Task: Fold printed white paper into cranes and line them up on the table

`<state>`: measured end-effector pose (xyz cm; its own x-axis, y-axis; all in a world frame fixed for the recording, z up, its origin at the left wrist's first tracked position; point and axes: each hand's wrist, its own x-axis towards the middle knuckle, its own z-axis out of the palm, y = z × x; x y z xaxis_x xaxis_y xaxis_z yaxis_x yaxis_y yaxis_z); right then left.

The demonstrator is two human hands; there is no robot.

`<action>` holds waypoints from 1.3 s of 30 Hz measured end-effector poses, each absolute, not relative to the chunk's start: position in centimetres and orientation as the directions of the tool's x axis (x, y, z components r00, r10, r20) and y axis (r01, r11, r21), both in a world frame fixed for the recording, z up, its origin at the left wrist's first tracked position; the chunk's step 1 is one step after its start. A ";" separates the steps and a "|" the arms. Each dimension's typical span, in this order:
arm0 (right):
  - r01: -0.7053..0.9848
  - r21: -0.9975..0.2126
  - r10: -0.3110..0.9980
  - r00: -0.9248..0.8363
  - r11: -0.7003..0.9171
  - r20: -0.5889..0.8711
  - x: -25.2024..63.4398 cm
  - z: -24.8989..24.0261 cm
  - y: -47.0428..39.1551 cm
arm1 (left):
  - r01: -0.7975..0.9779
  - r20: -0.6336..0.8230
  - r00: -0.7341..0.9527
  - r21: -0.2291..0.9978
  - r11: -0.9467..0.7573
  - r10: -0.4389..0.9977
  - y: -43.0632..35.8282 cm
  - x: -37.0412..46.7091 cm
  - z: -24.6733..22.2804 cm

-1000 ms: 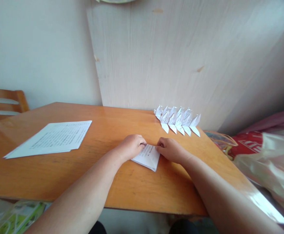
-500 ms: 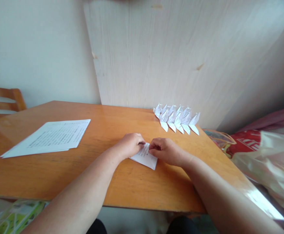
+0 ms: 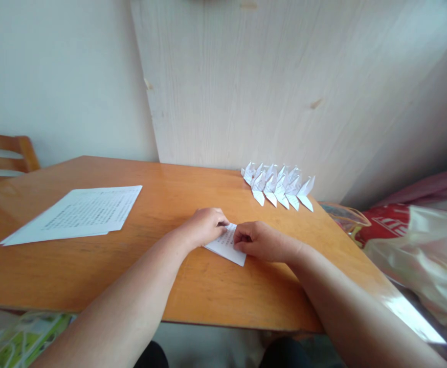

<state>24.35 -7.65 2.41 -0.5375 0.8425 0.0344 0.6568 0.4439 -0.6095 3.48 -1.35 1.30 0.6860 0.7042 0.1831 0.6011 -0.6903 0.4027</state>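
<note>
A small folded sheet of printed white paper (image 3: 229, 249) lies on the orange wooden table (image 3: 208, 296) between my hands. My left hand (image 3: 208, 226) is closed on its upper left part, thumb and fingers pressed together at the edge. At the paper's right side, my right hand (image 3: 260, 241) has its fingers curled and its fingertips on the sheet. Farther back on the right stand several folded white paper pieces (image 3: 281, 191) in rows, with pointed tips up.
A stack of printed sheets (image 3: 89, 212) lies on the table's left. Behind the table is a pale wooden panel (image 3: 227, 92). A chair (image 3: 6, 153) stands far left; red and white bags (image 3: 419, 250) are beyond the right edge.
My right hand has moved slightly down along the paper's right side. My left hand stays nearly where it was, and the paper has barely shifted.
</note>
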 end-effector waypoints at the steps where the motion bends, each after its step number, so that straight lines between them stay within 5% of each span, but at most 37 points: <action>1: 0.660 -0.605 0.844 -0.536 0.445 0.035 24.3 2.4 -7.7 | 0.602 0.182 0.684 0.406 -0.688 0.706 -1.3 3.5 1.3; 8: 0.671 -0.606 0.868 -0.493 0.427 0.065 24.2 2.4 -7.7 | 0.606 0.176 0.677 0.420 -0.676 0.715 -1.1 3.5 1.3; 17: 0.749 -0.488 0.885 -0.299 0.449 0.356 24.5 2.7 -7.2 | 0.600 0.191 0.667 0.435 -0.671 0.720 -0.8 3.4 1.0; 39: 0.744 -0.295 0.794 -0.600 0.599 0.098 23.0 3.0 -9.3 | 0.583 0.173 0.663 0.491 -0.647 0.728 -1.0 2.7 1.3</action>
<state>22.97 -9.29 3.00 -0.5999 0.7941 0.0979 0.7444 0.5988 -0.2954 2.70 -0.95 1.34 0.6632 0.7282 0.1726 0.5830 -0.6473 0.4910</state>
